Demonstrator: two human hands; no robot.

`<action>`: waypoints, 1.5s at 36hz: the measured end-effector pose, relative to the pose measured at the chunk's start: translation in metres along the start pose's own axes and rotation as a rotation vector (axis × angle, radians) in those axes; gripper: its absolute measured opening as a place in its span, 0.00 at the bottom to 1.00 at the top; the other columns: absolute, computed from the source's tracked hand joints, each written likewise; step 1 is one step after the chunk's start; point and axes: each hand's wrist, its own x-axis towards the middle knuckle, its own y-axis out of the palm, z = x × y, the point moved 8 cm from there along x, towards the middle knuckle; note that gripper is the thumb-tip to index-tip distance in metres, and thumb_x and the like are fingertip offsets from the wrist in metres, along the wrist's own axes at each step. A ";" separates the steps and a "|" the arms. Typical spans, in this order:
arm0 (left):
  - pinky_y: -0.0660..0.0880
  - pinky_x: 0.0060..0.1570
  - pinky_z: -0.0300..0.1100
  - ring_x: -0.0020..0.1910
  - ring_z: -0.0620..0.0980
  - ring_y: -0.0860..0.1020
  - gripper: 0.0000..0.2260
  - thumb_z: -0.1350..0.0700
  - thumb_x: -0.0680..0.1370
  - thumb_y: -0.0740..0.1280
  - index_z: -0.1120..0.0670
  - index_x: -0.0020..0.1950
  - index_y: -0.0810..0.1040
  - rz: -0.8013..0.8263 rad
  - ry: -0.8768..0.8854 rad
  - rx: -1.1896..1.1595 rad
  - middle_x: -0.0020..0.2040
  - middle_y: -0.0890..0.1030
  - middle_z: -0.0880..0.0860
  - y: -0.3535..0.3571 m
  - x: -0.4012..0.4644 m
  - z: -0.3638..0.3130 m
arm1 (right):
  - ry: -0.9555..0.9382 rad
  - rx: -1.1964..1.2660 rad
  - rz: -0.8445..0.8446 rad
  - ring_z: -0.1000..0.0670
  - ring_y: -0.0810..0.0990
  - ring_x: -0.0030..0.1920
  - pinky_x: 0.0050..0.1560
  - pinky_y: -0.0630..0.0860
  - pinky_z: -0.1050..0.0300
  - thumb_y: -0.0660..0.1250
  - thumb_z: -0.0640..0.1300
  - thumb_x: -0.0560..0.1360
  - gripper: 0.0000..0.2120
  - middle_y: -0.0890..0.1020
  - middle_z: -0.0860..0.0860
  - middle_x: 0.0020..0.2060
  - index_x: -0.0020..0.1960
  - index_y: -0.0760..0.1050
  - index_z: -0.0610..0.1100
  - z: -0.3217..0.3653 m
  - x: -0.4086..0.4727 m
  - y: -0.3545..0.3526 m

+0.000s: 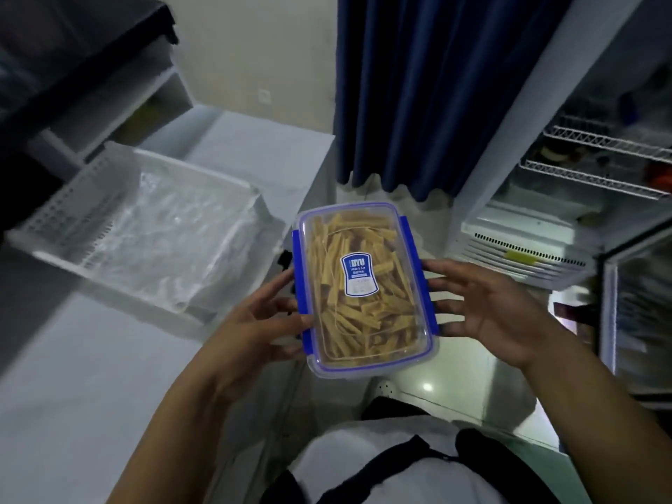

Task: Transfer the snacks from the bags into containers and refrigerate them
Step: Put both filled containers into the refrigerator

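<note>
A person looks down at a clear rectangular container with a blue-clipped lid, packed with pale yellow snack sticks. It is carried level in the air between both hands, past the counter's edge and above the floor. The left hand presses its mostly straight fingers against the container's left clip; the right hand does the same on the right side, fingers spread, so the box is squeezed between flat palms rather than gripped. Left of the container, a white slotted basket on the grey counter holds what looks like crumpled empty plastic bags. Right of the container, the refrigerator stands open, wire shelves showing, apparently its destination.
</note>
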 end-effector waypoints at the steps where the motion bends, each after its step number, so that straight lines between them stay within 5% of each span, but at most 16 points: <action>1: 0.82 0.45 0.51 0.54 0.58 0.84 0.36 0.57 0.62 0.83 0.37 0.67 0.78 0.022 -0.015 0.008 0.56 0.83 0.58 0.011 0.014 -0.001 | 0.002 0.023 -0.010 0.42 0.85 0.50 0.47 0.82 0.43 0.78 0.59 0.60 0.31 0.83 0.43 0.55 0.60 0.83 0.49 0.002 0.002 -0.016; 10: 0.83 0.45 0.52 0.59 0.60 0.83 0.32 0.57 0.63 0.80 0.37 0.64 0.80 0.192 -0.157 0.093 0.60 0.83 0.59 0.114 0.132 0.005 | -0.026 0.170 -0.173 0.44 0.85 0.49 0.47 0.81 0.46 0.70 0.56 0.71 0.20 0.85 0.45 0.54 0.60 0.84 0.50 0.005 0.014 -0.152; 30: 0.82 0.53 0.57 0.59 0.56 0.83 0.24 0.50 0.70 0.75 0.36 0.65 0.80 0.573 -0.393 0.297 0.61 0.84 0.55 0.320 0.386 -0.016 | 0.009 0.415 -0.599 0.43 0.85 0.49 0.48 0.81 0.45 0.78 0.57 0.62 0.27 0.84 0.44 0.57 0.58 0.84 0.47 0.071 0.042 -0.364; 36: 0.82 0.51 0.57 0.58 0.55 0.84 0.25 0.49 0.66 0.78 0.35 0.62 0.81 0.655 -0.423 0.304 0.59 0.85 0.55 0.378 0.458 -0.038 | 0.009 0.484 -0.709 0.41 0.84 0.52 0.52 0.82 0.45 0.73 0.53 0.72 0.21 0.81 0.41 0.62 0.61 0.83 0.46 0.107 0.062 -0.416; 43: 0.82 0.47 0.51 0.58 0.54 0.84 0.29 0.52 0.68 0.78 0.37 0.67 0.76 0.694 -0.429 0.391 0.59 0.85 0.57 0.437 0.518 -0.036 | 0.013 0.502 -0.769 0.43 0.86 0.50 0.48 0.83 0.47 0.71 0.51 0.74 0.15 0.83 0.44 0.60 0.58 0.84 0.48 0.129 0.080 -0.481; 49: 0.83 0.45 0.49 0.57 0.53 0.84 0.31 0.53 0.68 0.79 0.37 0.67 0.73 0.629 -0.412 0.424 0.58 0.85 0.56 0.479 0.560 -0.028 | 0.036 0.487 -0.708 0.44 0.85 0.46 0.46 0.82 0.47 0.79 0.55 0.62 0.29 0.83 0.46 0.52 0.60 0.83 0.45 0.148 0.102 -0.548; 54: 0.83 0.43 0.47 0.56 0.54 0.85 0.31 0.55 0.69 0.81 0.36 0.66 0.73 0.510 -0.379 0.438 0.57 0.85 0.57 0.507 0.589 -0.021 | 0.061 0.457 -0.608 0.46 0.85 0.47 0.43 0.81 0.50 0.75 0.53 0.69 0.21 0.84 0.46 0.57 0.60 0.83 0.48 0.161 0.131 -0.608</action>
